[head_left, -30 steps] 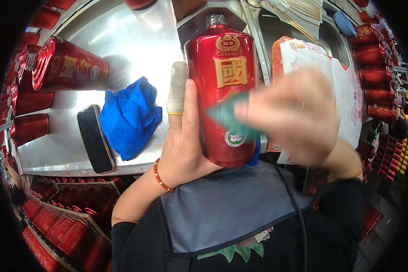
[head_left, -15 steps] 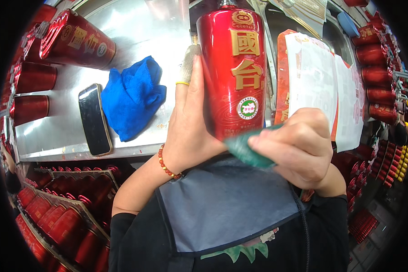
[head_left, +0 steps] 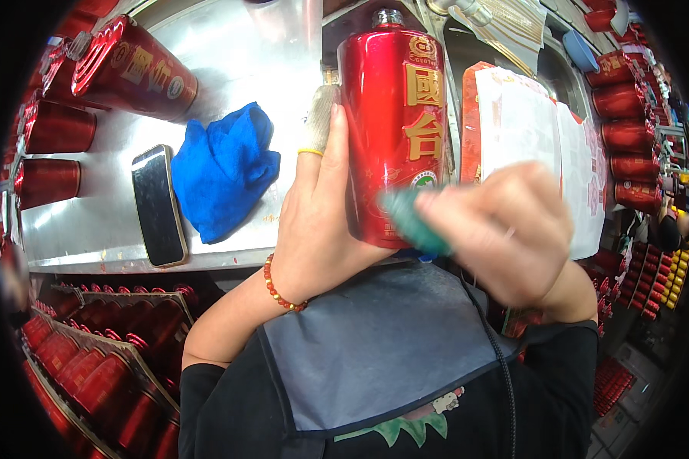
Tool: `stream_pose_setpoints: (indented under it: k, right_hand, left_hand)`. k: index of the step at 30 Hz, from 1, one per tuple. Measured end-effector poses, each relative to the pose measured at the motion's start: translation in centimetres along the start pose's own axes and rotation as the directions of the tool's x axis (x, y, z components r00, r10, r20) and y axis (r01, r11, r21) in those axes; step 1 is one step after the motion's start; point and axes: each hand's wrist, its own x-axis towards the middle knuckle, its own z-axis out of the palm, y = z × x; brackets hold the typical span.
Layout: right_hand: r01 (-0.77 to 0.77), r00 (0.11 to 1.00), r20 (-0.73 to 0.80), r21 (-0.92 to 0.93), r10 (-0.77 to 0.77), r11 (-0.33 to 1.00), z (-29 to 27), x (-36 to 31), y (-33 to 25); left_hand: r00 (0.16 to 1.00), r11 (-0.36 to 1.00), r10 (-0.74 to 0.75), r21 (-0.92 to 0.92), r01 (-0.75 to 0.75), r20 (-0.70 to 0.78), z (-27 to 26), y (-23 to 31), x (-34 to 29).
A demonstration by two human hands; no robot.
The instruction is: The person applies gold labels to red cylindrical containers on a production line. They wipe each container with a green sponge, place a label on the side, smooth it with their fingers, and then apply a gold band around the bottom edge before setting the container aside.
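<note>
A glossy red bottle [head_left: 379, 99] with raised gold characters and a bare glass-like neck stands or leans before me over the metal worktop. Its base is close to my apron. My left hand [head_left: 314, 210] grips its left side, the thumb near the base; a knitted finger sleeve [head_left: 321, 118] with a yellow edge covers one finger. Blurred by motion, my right hand [head_left: 509, 229] is closed on a green cloth [head_left: 417, 218], which lies against the lower front of the bottle beside its round green-and-white emblem [head_left: 424, 180].
Left on the metal worktop [head_left: 92, 249] lie a crumpled blue cloth [head_left: 226, 172] and a phone [head_left: 159, 205]. Another red bottle [head_left: 142, 73] leans behind them. White printed sheets [head_left: 520, 138] rest on the right. Crates of red bottles [head_left: 92, 375] stand low on the left; more red bottles [head_left: 624, 138] line the right.
The bottle has turned so its gold characters sit further right, and its neck shows more fully. My right hand has shifted slightly right, with the green cloth higher on the bottle.
</note>
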Motion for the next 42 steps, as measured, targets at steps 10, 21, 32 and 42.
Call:
stream_pose_setpoints:
  k: [10,21,32,42]
  right_hand:
    - [-0.116,0.993,-0.01,0.036,0.116,0.993,-0.1,0.8,1.5]
    - [-0.164,0.986,0.008,0.104,0.164,0.981,-0.6,1.5,2.0]
    - [-0.199,0.975,-0.09,0.046,0.203,0.979,-0.3,4.1,6.8]
    - [-0.31,0.949,0.008,0.214,0.316,0.926,-0.4,5.1,8.1]
  left_hand:
    - [1.0,0.997,-0.014,-0.07,0.016,0.017,0.0,-0.2,0.2]
    - [0.998,0.997,-0.02,-0.072,0.025,0.067,-0.2,-0.5,0.1]
    - [0.997,0.996,-0.025,-0.08,0.031,0.068,-0.3,-0.2,0.4]
    - [0.997,0.996,-0.007,-0.087,0.014,0.076,-0.2,-0.5,0.3]
